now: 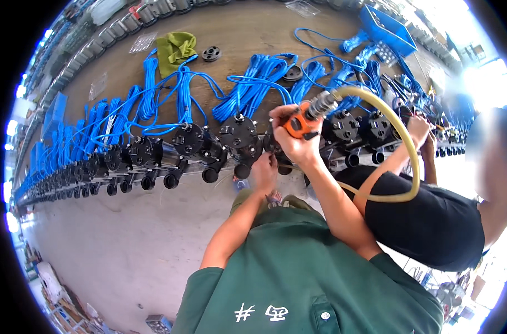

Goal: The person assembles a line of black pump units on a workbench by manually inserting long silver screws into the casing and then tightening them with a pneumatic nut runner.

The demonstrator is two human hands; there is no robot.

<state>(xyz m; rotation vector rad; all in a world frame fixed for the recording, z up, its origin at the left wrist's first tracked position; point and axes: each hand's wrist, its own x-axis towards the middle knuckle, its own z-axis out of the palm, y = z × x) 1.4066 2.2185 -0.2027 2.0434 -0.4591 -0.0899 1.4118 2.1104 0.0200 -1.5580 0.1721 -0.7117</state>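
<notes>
My right hand (299, 149) is wrapped round an orange air-powered driver (302, 122), held over a black motor-like unit (271, 145) in the row. A yellowish air hose (407, 133) loops from the driver's metal coupling to the right and back down. My left hand (264, 173) is at the near side of the same unit, fingers curled together; what they pinch, if anything, is hidden. The driver's working end is hidden behind my right hand. Just left stands another black unit (238, 132) with a round lid and a short pipe opening towards me.
Several similar units line the bench edge, with coiled blue cables (253, 83) behind them. On the bench (248, 33) lie a green cloth (175, 50) and a black disc (211, 53). A blue bin (388, 32) stands far right. A co-worker in black (426, 217) works close at my right.
</notes>
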